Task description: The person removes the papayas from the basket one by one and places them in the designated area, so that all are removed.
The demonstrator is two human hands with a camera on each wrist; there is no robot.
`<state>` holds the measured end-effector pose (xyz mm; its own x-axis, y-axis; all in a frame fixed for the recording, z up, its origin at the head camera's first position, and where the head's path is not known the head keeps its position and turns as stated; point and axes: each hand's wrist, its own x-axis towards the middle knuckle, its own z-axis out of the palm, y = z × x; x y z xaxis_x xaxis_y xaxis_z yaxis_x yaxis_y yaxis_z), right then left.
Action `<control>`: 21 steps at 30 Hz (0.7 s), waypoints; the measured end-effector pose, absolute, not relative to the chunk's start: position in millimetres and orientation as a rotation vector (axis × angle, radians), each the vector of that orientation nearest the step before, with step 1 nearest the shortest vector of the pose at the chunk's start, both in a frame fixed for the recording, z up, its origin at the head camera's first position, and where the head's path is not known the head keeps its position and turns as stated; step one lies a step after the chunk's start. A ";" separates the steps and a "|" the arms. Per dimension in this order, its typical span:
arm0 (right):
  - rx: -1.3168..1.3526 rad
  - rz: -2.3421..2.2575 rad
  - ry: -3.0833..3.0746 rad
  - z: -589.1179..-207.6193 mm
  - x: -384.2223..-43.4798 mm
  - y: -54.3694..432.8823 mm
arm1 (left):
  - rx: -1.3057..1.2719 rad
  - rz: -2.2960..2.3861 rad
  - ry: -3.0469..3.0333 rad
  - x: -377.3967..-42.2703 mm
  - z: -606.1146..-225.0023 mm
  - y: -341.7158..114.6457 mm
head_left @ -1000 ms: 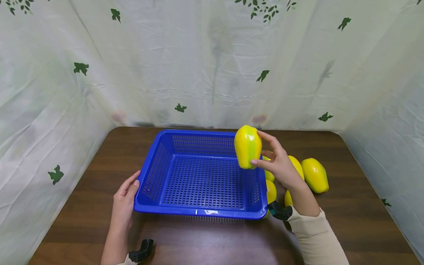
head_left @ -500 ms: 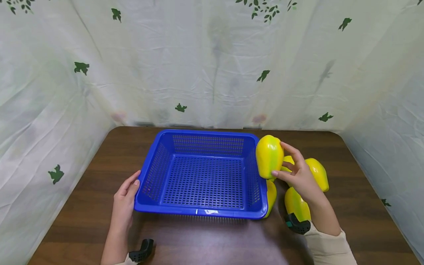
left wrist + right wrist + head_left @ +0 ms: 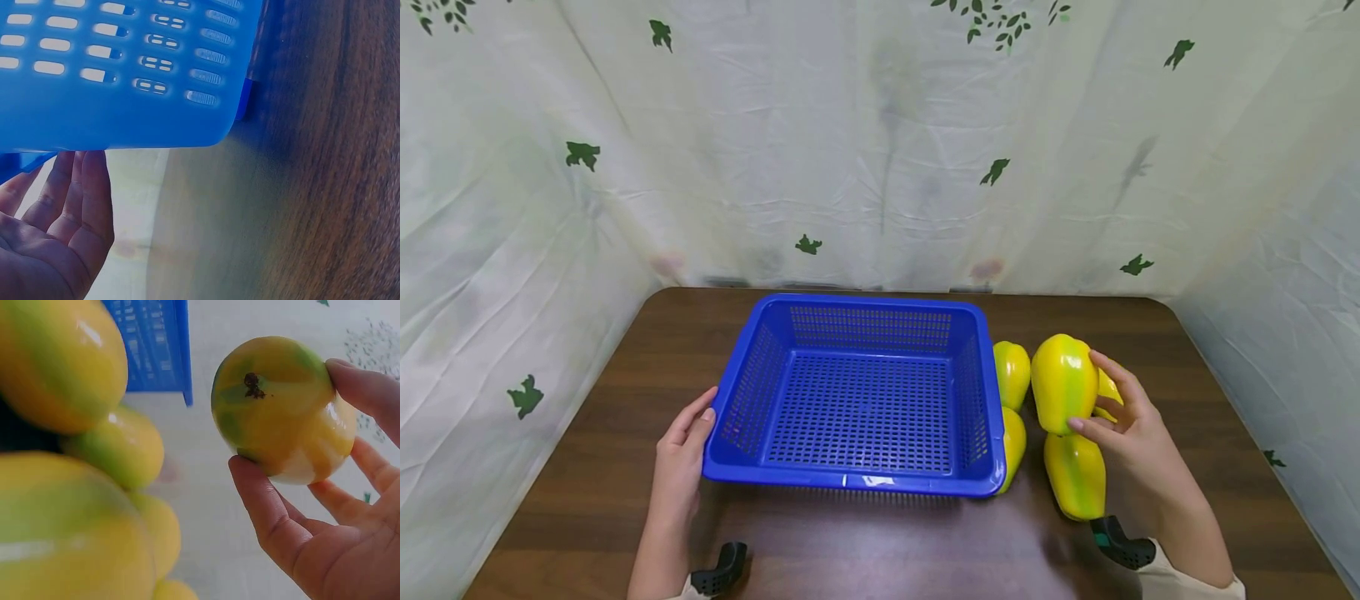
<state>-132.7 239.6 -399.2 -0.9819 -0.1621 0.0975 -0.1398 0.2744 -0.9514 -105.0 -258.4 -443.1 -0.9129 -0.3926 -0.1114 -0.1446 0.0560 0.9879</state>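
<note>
My right hand (image 3: 1142,429) pinches a glossy yellow papaya (image 3: 1063,383) with a green stripe, thumb at its lower end and fingers at its upper right. In the right wrist view this papaya (image 3: 278,406) shows its dark stem end, with thumb and fingers spread around it. A blue plastic basket (image 3: 850,481) with perforated walls stands mid-table. At its left rim my left hand (image 3: 683,446) grips the edge; in the left wrist view the left hand's fingertips (image 3: 94,169) go partly out of sight behind the rim.
Right of the basket lie two papayas, a rear papaya (image 3: 1011,373) and a front papaya (image 3: 1013,446). Another papaya (image 3: 1077,479) lies below the held one, and one more (image 3: 1107,392) is partly hidden behind the right hand. A printed curtain (image 3: 880,167) encloses the brown table (image 3: 880,550).
My right hand has carried the papaya from over the basket's right rim rightward and toward me, to above the papayas on the table. The left hand and the basket have stayed put.
</note>
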 end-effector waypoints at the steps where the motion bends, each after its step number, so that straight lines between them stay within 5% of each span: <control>1: -0.275 -1.863 2.487 -399.4 -130.9 242.7 | 0.550 -1.964 -2.135 -105.1 -443.0 -258.5; 21: -0.317 -2.038 2.444 -434.0 -95.3 292.6 | 0.535 -1.973 -2.121 -103.8 -442.2 -257.0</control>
